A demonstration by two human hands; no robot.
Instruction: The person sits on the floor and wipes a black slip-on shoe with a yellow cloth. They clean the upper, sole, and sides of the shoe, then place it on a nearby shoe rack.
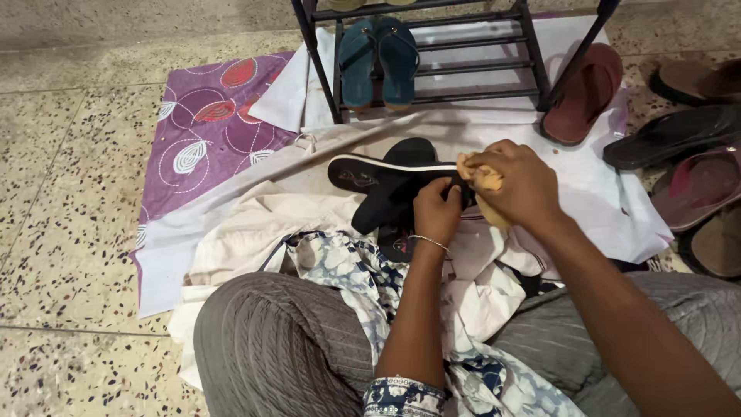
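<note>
Left hand (pixel 436 210) pinches black sandal (pixel 386 179) at heel, sole turned sideways, steadied over lap. Right hand (pixel 515 184) curled tight round tan cloth (pixel 485 179), pressed on sandal's edge. Teal pair (pixel 378 60) on rack (pixel 478 54).

Teal flip-flops (pixel 377 60) on rack (pixel 478 69); perhaps maroon sandal (pixel 583 94).

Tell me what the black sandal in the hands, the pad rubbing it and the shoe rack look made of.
Black sandal: likely rubber or foam, matte, with a pale edge line along the sole. Pad under the right hand: soft tan cloth or sponge, bunched; hard to tell which. Shoe rack: dark, thin bars, probably painted metal. The left hand steadies the sandal.
</note>
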